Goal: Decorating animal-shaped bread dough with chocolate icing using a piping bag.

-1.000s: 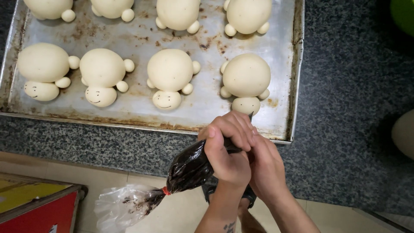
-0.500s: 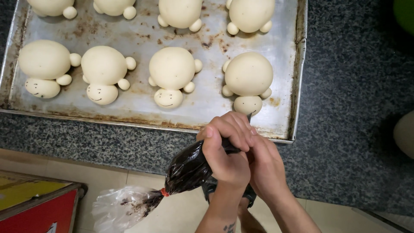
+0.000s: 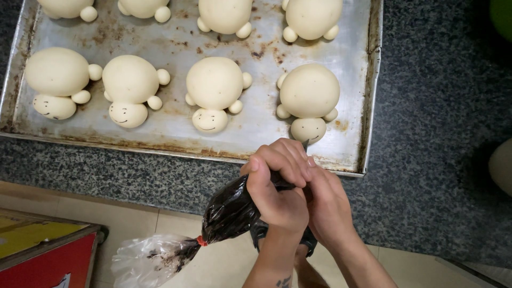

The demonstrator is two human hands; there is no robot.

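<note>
Little has shifted since the earlier frames — both hands stay bunched at the near edge of the baking tray (image 3: 368,106), and the view has only drifted slightly.

The left hand (image 3: 277,186) is clamped around a piping bag (image 3: 232,210) full of dark filling, fingers curled over its front end. The right hand (image 3: 328,205) is pressed against the left from the side, fingers closed on the bag's front end too. The bag's tip sits right at the small head of the nearest dough figure (image 3: 309,101), just over the tray's front rim. Its tied tail of clear plastic (image 3: 146,258) trails back and down to the left.

Three more dough figures (image 3: 213,90) lie in the same row, their little faces already drawn — another row sits behind. The tray rests on a speckled stone counter (image 3: 437,160).
</note>
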